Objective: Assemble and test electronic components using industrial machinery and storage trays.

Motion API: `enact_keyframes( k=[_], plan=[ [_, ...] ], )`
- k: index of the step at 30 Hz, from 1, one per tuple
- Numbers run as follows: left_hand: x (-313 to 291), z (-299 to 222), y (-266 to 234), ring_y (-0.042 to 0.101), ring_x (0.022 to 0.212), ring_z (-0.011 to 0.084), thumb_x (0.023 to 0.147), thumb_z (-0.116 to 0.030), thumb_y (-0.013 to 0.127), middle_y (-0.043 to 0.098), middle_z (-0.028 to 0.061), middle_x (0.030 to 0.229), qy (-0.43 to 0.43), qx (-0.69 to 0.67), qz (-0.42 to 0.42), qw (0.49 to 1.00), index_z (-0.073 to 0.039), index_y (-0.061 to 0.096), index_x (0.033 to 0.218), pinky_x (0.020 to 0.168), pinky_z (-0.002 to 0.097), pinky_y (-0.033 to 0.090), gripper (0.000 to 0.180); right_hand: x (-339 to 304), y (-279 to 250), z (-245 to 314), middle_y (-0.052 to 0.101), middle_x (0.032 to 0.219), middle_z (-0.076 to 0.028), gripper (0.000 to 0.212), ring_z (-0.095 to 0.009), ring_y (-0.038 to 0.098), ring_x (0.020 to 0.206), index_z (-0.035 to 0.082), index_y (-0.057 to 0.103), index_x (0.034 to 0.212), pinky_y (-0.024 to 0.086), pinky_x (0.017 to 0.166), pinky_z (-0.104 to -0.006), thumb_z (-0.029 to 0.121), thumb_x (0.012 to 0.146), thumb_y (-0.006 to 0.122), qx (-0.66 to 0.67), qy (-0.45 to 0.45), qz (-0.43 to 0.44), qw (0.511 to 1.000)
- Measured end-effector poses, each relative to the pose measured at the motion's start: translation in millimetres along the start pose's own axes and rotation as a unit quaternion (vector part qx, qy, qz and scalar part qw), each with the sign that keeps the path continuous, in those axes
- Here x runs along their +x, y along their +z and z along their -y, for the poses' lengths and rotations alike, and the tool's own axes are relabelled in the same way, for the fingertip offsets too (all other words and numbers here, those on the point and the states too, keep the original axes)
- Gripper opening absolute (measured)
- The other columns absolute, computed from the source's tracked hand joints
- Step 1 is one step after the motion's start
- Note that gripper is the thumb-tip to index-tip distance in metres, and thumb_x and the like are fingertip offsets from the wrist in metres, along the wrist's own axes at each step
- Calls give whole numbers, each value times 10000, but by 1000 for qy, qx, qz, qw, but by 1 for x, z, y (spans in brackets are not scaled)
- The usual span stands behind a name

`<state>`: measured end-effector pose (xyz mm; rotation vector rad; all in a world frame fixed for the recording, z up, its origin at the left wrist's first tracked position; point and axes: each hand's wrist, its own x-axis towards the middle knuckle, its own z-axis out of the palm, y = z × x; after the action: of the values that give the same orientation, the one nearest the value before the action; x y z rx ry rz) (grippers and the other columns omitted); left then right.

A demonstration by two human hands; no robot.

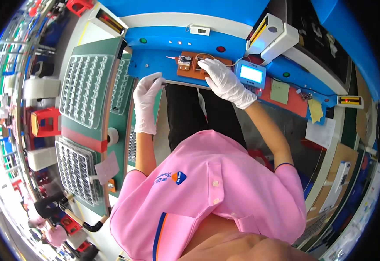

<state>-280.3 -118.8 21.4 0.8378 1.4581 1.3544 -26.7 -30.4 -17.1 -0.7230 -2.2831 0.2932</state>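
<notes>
My left hand [146, 93], in a white glove, is held just in front of the blue bench edge. Its thumb and fingertips come together in a pinch; anything between them is too small to make out. My right hand [224, 79], also gloved in white, reaches over the right part of an orange-brown fixture [193, 73]. Its fingers are stretched out, their tips at the fixture and covering part of it. On the fixture's left part sits a metal clamp block [184, 62], with a thin red-pink piece [171, 57] sticking out to the left.
Right of the fixture stands a blue box with a lit screen [251, 74]. A small part [146, 65] lies on the blue bench [140, 58]. Clear plastic trays [85, 91] cover the green side table at left. White sensor posts [268, 32] flank the bench.
</notes>
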Motion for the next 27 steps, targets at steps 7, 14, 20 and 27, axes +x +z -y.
enact_keyframes(
  k=[7, 14, 20, 27],
  plan=[
    [5, 27, -26, 628, 1013, 106, 931, -62, 687, 692, 31, 1096, -39, -27, -17, 999, -39, 692, 1176, 947, 259, 498, 246, 11, -35, 5, 613, 805, -37, 321, -230, 562, 736, 96, 635, 1236, 439, 727, -364, 32, 922, 628, -63, 52, -61, 995],
    [25, 19, -6, 590, 963, 69, 929, -48, 685, 669, 2, 1074, -4, -50, 0, 999, -47, 679, 1217, 884, 216, 453, 288, 40, -21, 4, 684, 1022, -70, 260, -235, 638, 836, 90, 638, 1173, 475, 729, -374, 53, 915, 646, -144, 24, 4, 989],
    [45, 43, 13, 647, 1008, 148, 893, -31, 719, 700, 74, 1108, 175, 61, -18, 983, -55, 705, 1164, 917, 294, 508, 273, 70, 53, 0, 662, 1190, -75, 357, -247, 643, 937, 94, 624, 1265, 517, 854, -353, 43, 911, 627, -167, -61, 52, 983],
    [64, 46, 48, 632, 1092, 319, 805, -72, 777, 713, 96, 1066, 385, 243, -78, 887, -122, 734, 1103, 967, 419, 488, 305, 66, 32, -8, 675, 1068, -33, 343, -225, 637, 933, 123, 628, 1206, 509, 822, -357, 56, 873, 676, -83, -54, -49, 994]
  ],
)
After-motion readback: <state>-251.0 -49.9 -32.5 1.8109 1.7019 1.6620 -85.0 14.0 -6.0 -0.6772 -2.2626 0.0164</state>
